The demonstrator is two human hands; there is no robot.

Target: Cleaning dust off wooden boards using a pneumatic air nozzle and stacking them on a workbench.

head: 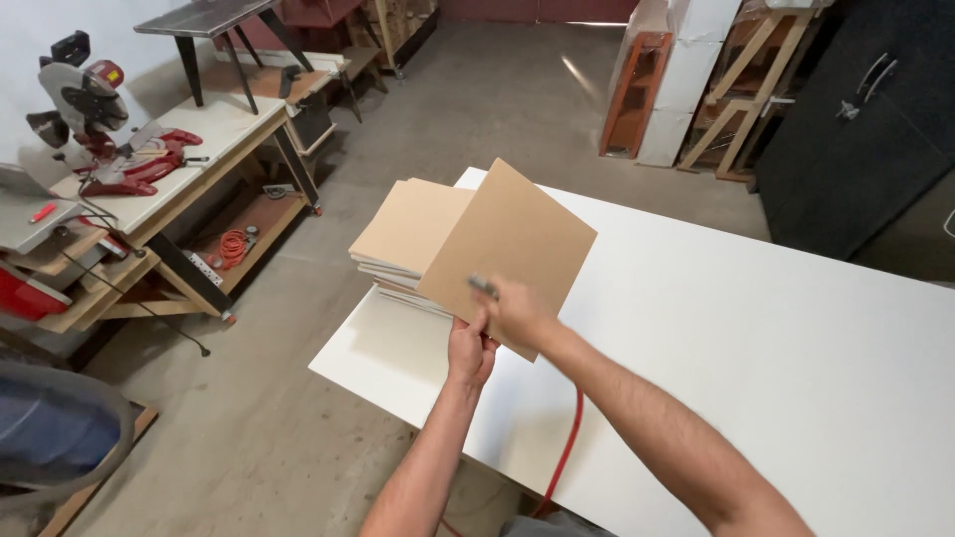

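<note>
workshop concrete floor surrounds the big white table (756,328) you stand at, with a red miter saw (104,134) on a workbench (214,129) far to your left. from the head view, your left hand (470,350) pinches the lower edge of a tan board (507,249), holding it tilted up just above the table's near corner. your right hand (517,310) lies closed against the board's face, gripping a small dark tool (483,286). directly behind the board, touching the table, sits a stack of similar panels (403,244). a red hose (563,452) hangs below the table edge.
</note>
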